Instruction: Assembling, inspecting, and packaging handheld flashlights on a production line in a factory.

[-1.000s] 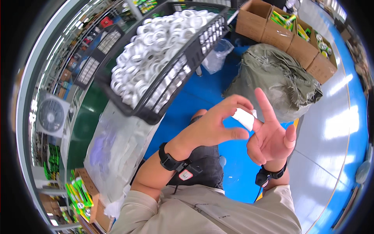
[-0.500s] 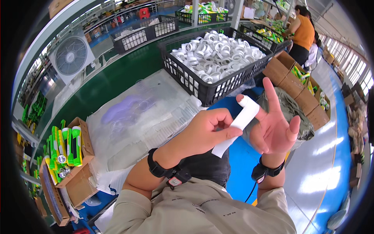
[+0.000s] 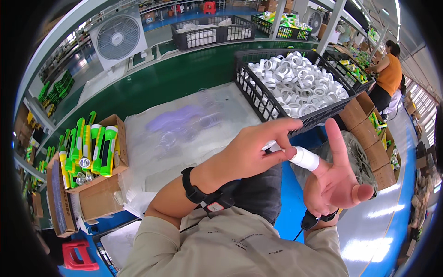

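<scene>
A strip of white tape (image 3: 306,159) is wound around the middle finger of my right hand (image 3: 328,184). That palm faces up, its index finger and thumb stretched out apart and the other fingers curled. A skin-coloured band circles the thumb. My left hand (image 3: 258,150) pinches at the tip of the wrapped finger, thumb and fingers closed on the tape's loose end. A bit of white shows between these fingers, but the end is mostly hidden. Both wrists carry black straps with small devices.
A black crate (image 3: 277,108) of white rings stands ahead, right of a plastic-covered work surface (image 3: 152,138). At left, a cardboard box (image 3: 121,152) holds green and yellow flashlights. A red stool (image 3: 78,255) is lower left. Cardboard boxes (image 3: 364,134) and a person in orange (image 3: 389,76) are at right.
The tape, stretched out as a flat strip between my hands before, is now wrapped round the finger. My left hand has moved to the fingertip. The view has shifted, so surroundings appear further right.
</scene>
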A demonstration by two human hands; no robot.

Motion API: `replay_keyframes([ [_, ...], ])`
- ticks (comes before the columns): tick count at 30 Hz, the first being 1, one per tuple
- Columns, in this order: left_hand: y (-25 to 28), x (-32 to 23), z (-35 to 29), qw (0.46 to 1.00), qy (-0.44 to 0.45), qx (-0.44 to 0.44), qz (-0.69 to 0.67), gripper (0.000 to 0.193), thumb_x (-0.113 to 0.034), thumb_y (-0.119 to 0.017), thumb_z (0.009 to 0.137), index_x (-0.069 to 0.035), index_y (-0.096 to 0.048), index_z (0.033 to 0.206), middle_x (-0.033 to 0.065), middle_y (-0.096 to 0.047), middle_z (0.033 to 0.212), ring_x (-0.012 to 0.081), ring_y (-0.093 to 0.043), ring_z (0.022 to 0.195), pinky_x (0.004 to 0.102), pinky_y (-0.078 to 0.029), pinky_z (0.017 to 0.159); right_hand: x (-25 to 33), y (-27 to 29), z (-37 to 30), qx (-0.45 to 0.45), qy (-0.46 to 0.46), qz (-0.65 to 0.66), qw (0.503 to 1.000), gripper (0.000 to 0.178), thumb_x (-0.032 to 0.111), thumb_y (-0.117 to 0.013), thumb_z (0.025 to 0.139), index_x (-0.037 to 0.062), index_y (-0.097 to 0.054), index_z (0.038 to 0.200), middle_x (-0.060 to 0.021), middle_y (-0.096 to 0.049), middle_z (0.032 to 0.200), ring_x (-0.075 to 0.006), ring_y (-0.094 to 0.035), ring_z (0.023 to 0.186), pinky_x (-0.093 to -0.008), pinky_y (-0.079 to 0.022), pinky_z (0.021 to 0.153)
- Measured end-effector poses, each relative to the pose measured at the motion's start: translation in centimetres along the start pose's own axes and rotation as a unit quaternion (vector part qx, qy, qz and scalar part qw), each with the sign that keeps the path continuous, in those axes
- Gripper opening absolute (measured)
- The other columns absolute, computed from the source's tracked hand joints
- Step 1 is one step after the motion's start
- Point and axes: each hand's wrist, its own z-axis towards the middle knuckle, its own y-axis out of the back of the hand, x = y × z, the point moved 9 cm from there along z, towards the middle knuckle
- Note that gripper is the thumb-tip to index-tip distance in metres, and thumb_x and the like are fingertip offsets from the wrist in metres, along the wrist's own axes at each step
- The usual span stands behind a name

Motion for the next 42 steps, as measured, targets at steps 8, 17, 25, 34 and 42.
replay_keyframes([
  [8, 1.2, -2.1, 0.8, 0.954, -0.211, 0.041, 0.208, 0.028, 0.004, -0.072, 0.062, -0.006, -0.066, 0.087, 0.008, -0.059, 0.084, 0.0245, -0.057, 0.075, 0.0328, -0.05, 0.068, -3.2, 1.7, -0.3, 0.022, -0.129, 0.044, 0.99, 0.117, 0.026, -0.07, 0.078, 0.0206, 0.031, 0.136, -0.0466, -0.008, 0.135, -0.0091, -0.046, 0.045, -0.0198, -0.041, 0.047],
  [17, 3.6, -2.9, 2.6, 0.882, -0.277, 0.014, 0.38, 0.035, -0.004, -0.078, 0.058, -0.009, -0.066, 0.09, 0.0033, -0.055, 0.077, 0.0231, -0.053, 0.068, 0.0342, -0.046, 0.063, -6.0, 3.2, 0.3, 0.074, -0.11, -0.072, 0.989, 0.116, 0.012, -0.067, 0.075, 0.0219, 0.032, 0.136, -0.0439, -0.021, 0.134, -0.0064, -0.044, 0.044, -0.0191, -0.044, 0.051],
  [25, 5.3, -4.1, 2.3, 0.922, -0.116, 0.111, 0.353, 0.038, -0.006, -0.079, 0.065, -0.001, -0.062, 0.098, 0.0125, -0.06, 0.092, 0.0193, -0.059, 0.079, 0.0322, -0.046, 0.065, -8.7, 5.0, 0.8, 0.07, -0.131, -0.16, 0.976, 0.103, -0.001, -0.058, 0.077, 0.0105, 0.023, 0.14, -0.0261, -0.028, 0.142, -0.0093, -0.044, 0.045, -0.0198, -0.041, 0.046],
  [34, 4.7, 3.4, -3.0, 0.935, 0.341, 0.095, -0.003, 0.044, -0.013, -0.069, 0.079, 0.0, -0.051, 0.118, 0.013, -0.061, 0.104, 0.0186, -0.06, 0.096, 0.0316, -0.048, 0.082, -8.2, 6.7, 1.4, 0.064, -0.123, -0.457, 0.879, 0.089, 0.004, -0.064, 0.074, -0.0031, -0.006, 0.141, -0.0188, -0.055, 0.109, -0.0173, -0.055, 0.046, -0.0273, -0.041, 0.04],
  [42, 6.7, 5.6, -3.4, 0.914, 0.405, 0.011, -0.032, 0.007, -0.003, -0.064, 0.082, 0.0, -0.067, 0.088, 0.0047, -0.066, 0.08, 0.0095, -0.06, 0.074, 0.0228, -0.047, 0.063, -8.2, 5.8, 2.5, 0.124, -0.07, -0.533, 0.834, 0.091, -0.003, -0.058, 0.074, 0.0046, 0.001, 0.144, -0.0168, -0.058, 0.102, -0.0138, -0.052, 0.047, -0.0254, -0.039, 0.041],
])
